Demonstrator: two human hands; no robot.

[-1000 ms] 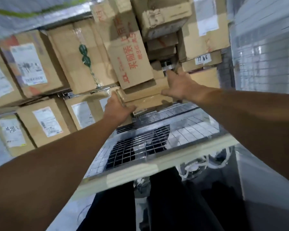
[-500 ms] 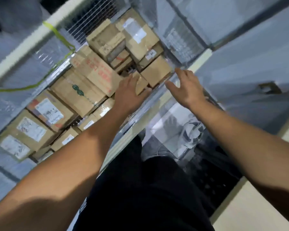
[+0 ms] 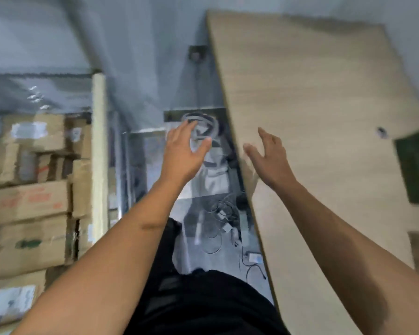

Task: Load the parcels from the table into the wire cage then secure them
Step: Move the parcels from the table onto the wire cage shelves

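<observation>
Parcels (image 3: 29, 201), brown and stacked, fill the wire cage (image 3: 99, 153) on the left. They are blurry, their labels cannot be read, and the picture edge cuts some off. On the right is the pale wood counter (image 3: 312, 117), with a dark green thing (image 3: 416, 170) cut off at the side. The 2 hands hold nothing, fingers spread loose: the left hand (image 3: 184, 153) is over the floor, the right hand (image 3: 269, 158) over the counter's edge. Thin cables (image 3: 223, 213) lie on the floor, hard to make out.

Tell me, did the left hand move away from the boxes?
Yes. The left hand was on the parcels; now it hangs open on the other side of the cage's pale post, nearer the table.
</observation>
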